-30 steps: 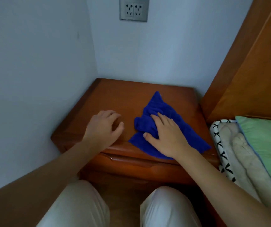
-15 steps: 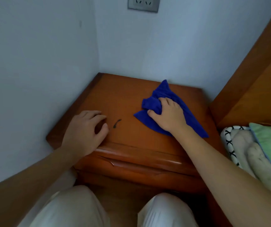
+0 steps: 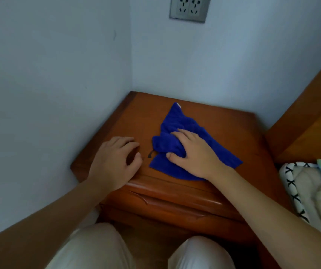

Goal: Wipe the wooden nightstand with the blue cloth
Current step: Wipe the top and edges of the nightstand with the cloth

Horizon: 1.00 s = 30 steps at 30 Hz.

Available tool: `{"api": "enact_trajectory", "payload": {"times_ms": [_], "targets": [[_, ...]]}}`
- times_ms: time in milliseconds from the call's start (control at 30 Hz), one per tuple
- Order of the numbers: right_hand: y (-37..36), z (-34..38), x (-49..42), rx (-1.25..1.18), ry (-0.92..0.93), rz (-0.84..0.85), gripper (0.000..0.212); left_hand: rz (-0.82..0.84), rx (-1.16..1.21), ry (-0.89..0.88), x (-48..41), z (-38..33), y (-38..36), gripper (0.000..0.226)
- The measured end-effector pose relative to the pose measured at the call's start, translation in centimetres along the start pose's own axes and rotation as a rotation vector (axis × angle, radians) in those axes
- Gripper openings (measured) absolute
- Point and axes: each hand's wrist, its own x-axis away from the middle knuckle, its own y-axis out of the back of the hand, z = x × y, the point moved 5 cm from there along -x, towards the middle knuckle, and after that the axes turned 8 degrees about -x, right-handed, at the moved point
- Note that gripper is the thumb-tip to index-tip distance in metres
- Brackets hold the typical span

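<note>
Your right hand (image 3: 196,154) is pressing down on the blue cloth (image 3: 181,121), its grip bunching a fold of the fabric between curled fingers and thumb. The blue cloth is lying crumpled on top of the wooden nightstand (image 3: 223,123), around the middle and reaching the front edge. One corner is pointing toward the back wall and another is spreading out to the right past your wrist.

Your left hand (image 3: 115,162) is resting on the front left part of the nightstand, its grip loose, with the fingers lightly curled and holding nothing.

Between the two hands a small dark mark (image 3: 150,154) is showing on the wood, just beside the cloth's left edge. It may be a scratch or a bit of debris, but the view is too soft to tell.

A wall socket (image 3: 188,8) is sitting high on the back wall. Patterned bedding (image 3: 295,183) is lying to the right, below a wooden headboard (image 3: 311,123).
</note>
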Motion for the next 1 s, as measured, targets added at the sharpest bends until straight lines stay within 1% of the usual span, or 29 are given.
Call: {"api": "enact_trajectory", "payload": {"times_ms": [100,300,367,467,600,767,867,1000], "targets": [[1.1,-2.0,0.1,-0.021,-0.03,0.007,0.08,-0.002,0.0,-0.008,-0.1,0.0,0.0,0.045],[1.7,-3.9,-5.4,0.003,-0.161,-0.116,0.071,-0.019,0.018,-0.019,-0.1,0.0,-0.1,0.044],[0.9,-3.6,-7.4,0.056,-0.191,-0.137,0.074,-0.025,0.014,-0.021,-0.2,0.1,-0.1,0.044],[-0.4,-2.7,-8.9,0.1,-0.196,-0.123,0.079,-0.032,0.011,-0.021,-0.2,0.0,-0.1,0.044],[-0.9,-0.9,-7.7,0.057,-0.13,-0.096,0.08,-0.028,0.009,-0.004,0.0,0.0,-0.1,0.044],[-1.1,1.4,-2.2,-0.033,-0.016,-0.051,0.078,-0.022,0.01,0.001,0.0,-0.2,0.0,0.044],[0.0,0.4,-0.7,-0.099,-0.043,-0.068,0.077,-0.027,0.011,0.005,0.0,-0.3,0.0,0.045],[1.6,-2.1,-2.1,-0.083,-0.138,-0.14,0.068,-0.018,0.008,0.01,0.2,-0.3,0.0,0.045]]}}
